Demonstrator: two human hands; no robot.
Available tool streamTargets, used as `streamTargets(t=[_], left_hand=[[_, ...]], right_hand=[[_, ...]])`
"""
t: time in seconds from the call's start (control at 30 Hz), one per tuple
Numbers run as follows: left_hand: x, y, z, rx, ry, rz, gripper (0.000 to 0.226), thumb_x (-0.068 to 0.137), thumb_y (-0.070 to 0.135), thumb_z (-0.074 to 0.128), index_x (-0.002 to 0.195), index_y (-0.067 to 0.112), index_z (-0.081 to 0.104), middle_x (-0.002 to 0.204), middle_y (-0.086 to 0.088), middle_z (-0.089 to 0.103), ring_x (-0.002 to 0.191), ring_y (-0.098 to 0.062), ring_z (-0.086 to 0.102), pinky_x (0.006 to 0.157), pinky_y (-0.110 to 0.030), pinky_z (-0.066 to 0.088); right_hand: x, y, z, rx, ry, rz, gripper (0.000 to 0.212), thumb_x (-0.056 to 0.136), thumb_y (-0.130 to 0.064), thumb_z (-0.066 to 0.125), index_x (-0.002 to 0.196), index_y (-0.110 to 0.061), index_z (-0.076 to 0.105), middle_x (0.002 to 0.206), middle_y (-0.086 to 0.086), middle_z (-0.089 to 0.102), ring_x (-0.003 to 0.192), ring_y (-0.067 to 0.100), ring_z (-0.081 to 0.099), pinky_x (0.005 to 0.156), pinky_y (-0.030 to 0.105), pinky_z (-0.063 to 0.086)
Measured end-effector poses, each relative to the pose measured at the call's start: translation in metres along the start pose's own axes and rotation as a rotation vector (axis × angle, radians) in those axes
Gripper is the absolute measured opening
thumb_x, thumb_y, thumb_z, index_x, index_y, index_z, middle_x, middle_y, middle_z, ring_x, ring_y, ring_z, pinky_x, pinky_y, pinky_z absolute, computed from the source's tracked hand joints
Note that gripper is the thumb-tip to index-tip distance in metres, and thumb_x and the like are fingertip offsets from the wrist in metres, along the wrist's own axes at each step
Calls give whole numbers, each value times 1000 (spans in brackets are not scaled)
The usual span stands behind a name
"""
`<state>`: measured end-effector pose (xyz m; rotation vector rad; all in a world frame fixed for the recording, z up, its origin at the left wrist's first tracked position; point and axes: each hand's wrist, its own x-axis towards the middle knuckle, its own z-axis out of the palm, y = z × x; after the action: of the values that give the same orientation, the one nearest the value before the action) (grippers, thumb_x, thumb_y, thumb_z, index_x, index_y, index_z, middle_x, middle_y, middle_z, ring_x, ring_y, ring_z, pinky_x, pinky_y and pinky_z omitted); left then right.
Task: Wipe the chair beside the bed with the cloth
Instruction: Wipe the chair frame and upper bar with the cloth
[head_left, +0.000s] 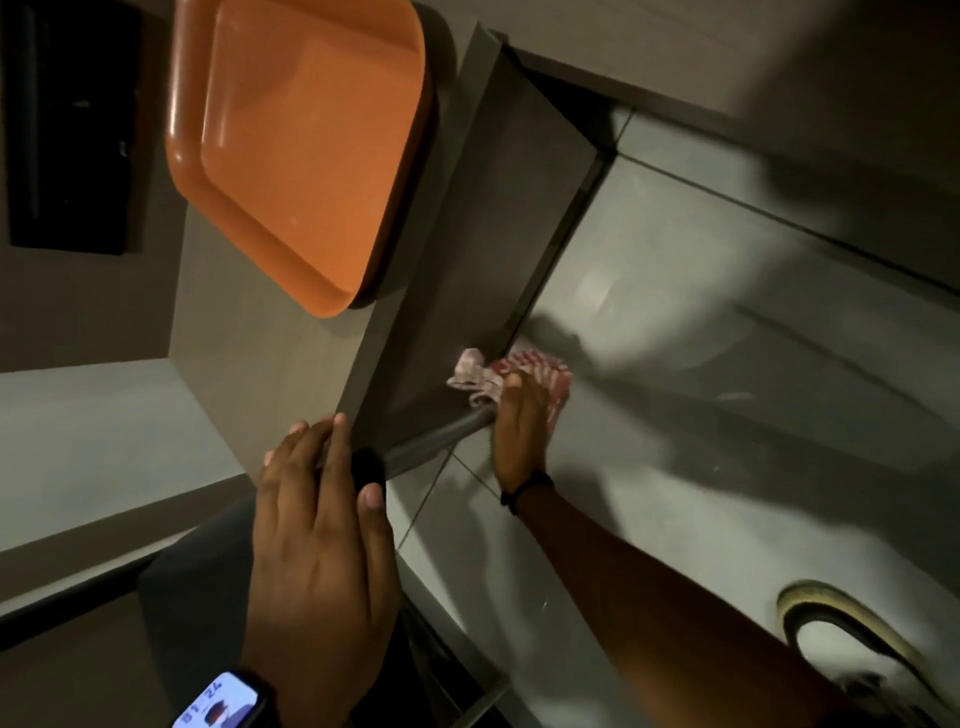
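Note:
The chair's orange plastic seat (291, 156) fills the upper left, seen from a tilted angle. A dark grey panel (467, 249) and a grey tube (441, 434) of its frame run below it. My left hand (317, 545) grips the near end of this tube by its black cap, thumb on one side and fingers on the other. My right hand (519, 426) presses a red-and-white checked cloth (535, 371) against the far end of the tube, close to the floor. Part of the cloth is bunched above my fingers.
Pale floor tiles (701, 312) with heavy shadows spread to the right. A sandal (841, 644) lies at the bottom right. A dark object (67, 130) hangs or stands at the top left. A lit smartwatch (223, 701) is on my left wrist.

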<state>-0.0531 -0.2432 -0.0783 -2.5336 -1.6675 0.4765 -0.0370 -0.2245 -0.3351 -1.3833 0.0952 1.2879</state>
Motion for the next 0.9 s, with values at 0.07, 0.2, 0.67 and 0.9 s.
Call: streamTargets(t=[0.07, 0.2, 0.67, 0.9], left_hand=[[-2, 0, 0, 8, 4, 13, 52, 103, 21, 39, 149, -3, 44, 150, -24, 47, 144, -40, 38, 117, -62, 33], [-4, -3, 3, 14, 46, 70, 50, 106, 22, 38, 147, -5, 45, 148, -26, 47, 143, -41, 39, 116, -62, 34], [0, -4, 2, 12, -13, -7, 58, 106, 37, 32, 154, 5, 39, 156, -15, 43, 155, -29, 24, 127, -50, 20], [-1, -1, 2, 17, -20, -12, 57, 106, 36, 35, 153, 3, 37, 155, -17, 42, 151, -32, 29, 124, -53, 25]], right_hand=[[-37, -20, 12, 6, -56, -129, 41, 113, -25, 37, 120, 1, 68, 120, 15, 68, 121, 40, 63, 116, 42, 48], [-91, -40, 30, -151, -223, -572, 51, 118, -45, 20, 123, -25, 67, 124, -4, 71, 122, 17, 64, 111, 49, 48], [33, 20, -23, -420, -226, -203, 47, 111, -27, 35, 138, -7, 69, 147, 11, 68, 146, 28, 57, 129, 48, 36], [-63, -38, 10, -240, -253, -566, 61, 116, -46, 29, 119, -5, 74, 120, 16, 77, 117, 29, 68, 110, 48, 50]])
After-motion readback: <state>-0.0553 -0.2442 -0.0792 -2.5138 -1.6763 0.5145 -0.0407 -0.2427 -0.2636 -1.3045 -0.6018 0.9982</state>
